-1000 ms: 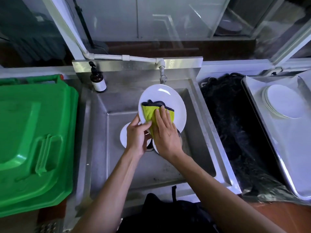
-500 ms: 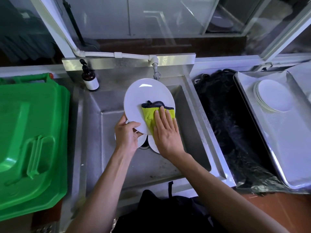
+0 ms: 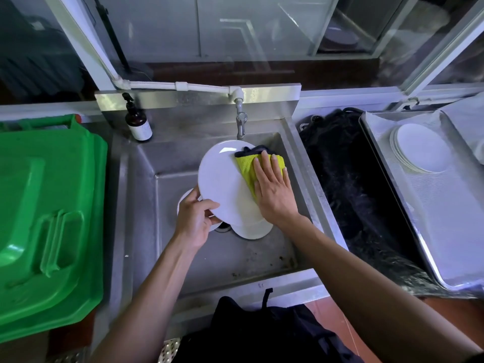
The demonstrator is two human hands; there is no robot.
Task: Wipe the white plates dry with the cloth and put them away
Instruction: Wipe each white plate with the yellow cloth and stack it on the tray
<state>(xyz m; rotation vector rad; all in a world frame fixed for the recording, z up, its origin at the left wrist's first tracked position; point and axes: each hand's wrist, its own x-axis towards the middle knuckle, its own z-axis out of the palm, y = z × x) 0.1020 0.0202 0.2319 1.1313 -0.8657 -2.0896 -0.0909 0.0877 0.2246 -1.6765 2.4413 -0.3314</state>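
I hold a white plate [image 3: 222, 179] tilted over the steel sink [image 3: 264, 258]. My left hand [image 3: 195, 218] grips its lower left rim. My right hand [image 3: 273, 189] lies flat on a yellow-green cloth with a dark edge [image 3: 247, 163], pressing it against the plate's right side. Two more white plates lie in the sink under the held one, one at the left [image 3: 183, 199] and one at the right [image 3: 252, 230], both partly hidden. A stack of white plates [image 3: 421, 149] rests on the steel tray [image 3: 445, 218] at the right.
A tap [image 3: 240, 121] hangs just behind the held plate. A brown pump bottle [image 3: 137, 123] stands at the sink's back left corner. A green bin lid [image 3: 44, 221] fills the left side. A black heap [image 3: 351, 184] lies between sink and tray.
My right hand has slid the cloth from the plate's middle to its upper right edge. The left hand has shifted its grip along the lower rim.
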